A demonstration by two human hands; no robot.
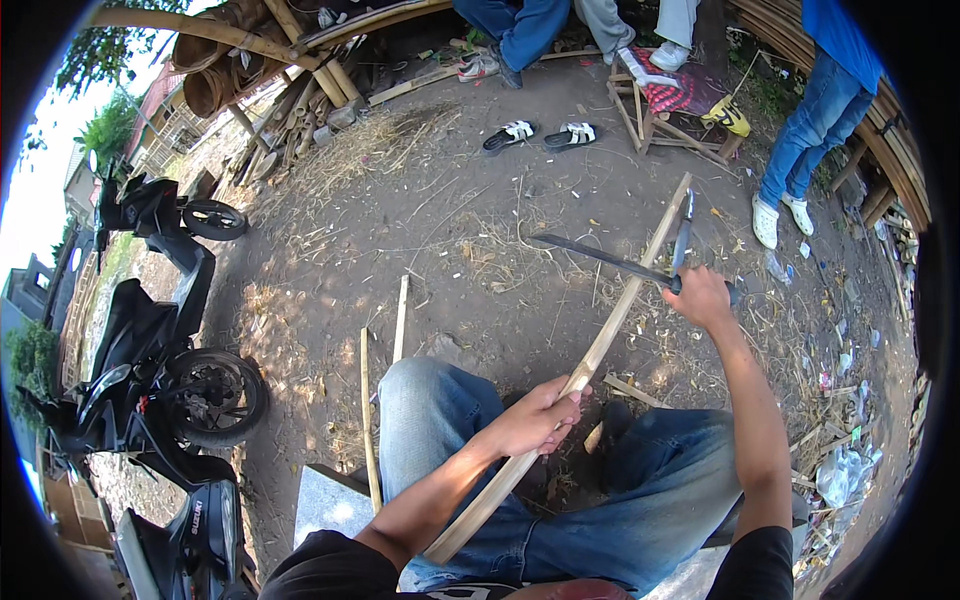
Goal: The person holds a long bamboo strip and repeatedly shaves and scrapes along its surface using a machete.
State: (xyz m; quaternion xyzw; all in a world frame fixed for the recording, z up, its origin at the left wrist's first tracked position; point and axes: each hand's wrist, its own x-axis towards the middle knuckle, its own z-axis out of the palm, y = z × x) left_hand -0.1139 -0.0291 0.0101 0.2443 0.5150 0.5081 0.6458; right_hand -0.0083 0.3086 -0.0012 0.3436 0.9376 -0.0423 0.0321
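Note:
My left hand (538, 418) is closed around a long pale wooden strip (612, 335), which slants from my lap up and away to the right. In my right hand (703, 297) is the dark handle of a machete. Its long dark blade (600, 254) points left and crosses the strip near its far part; whether it touches the wood I cannot tell. Just beyond my right fingers, a shiny narrow blade-like piece (684, 228) stands out beside the strip; what it belongs to is unclear. The strip's near end rests by my left thigh.
Two thin sticks (366, 420) lean beside my left knee. Black sandals with white straps (510, 136) lie ahead on the dirt, near a small wooden frame (640, 115). Motorcycles (205, 395) stand at left. Several people (815, 130) are beyond, and plastic litter (843, 475) lies at right.

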